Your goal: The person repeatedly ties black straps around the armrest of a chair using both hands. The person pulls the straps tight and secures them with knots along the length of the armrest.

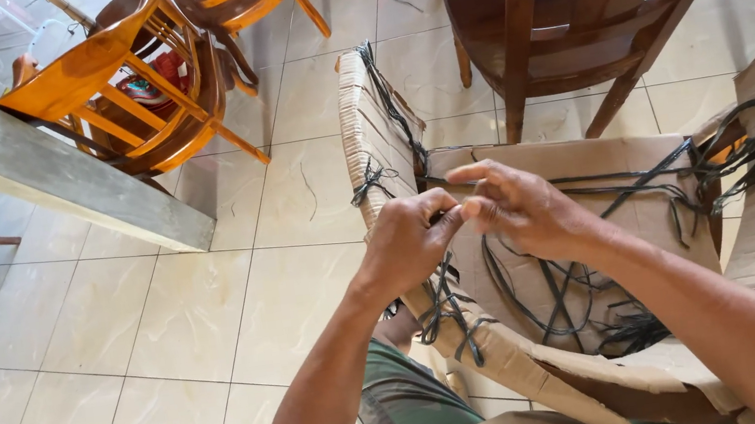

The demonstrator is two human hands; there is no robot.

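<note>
Evidently both hands, left hand [411, 242] and right hand [518, 208], met over the cardboard-wrapped chair [586, 170], fingers clamped together on a black strap [436, 180] to keep it taut.

You have a cardboard-wrapped chair [577, 178] upright at right of centre, near you. Thin black strapping [558, 290] runs loose across its seat and is knotted along its left arm.

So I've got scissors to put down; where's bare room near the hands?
Bare tile floor lies open between the grey beam and the cardboard-wrapped chair. Crowded: around both hands, where black straps tangle over the cardboard.
</note>
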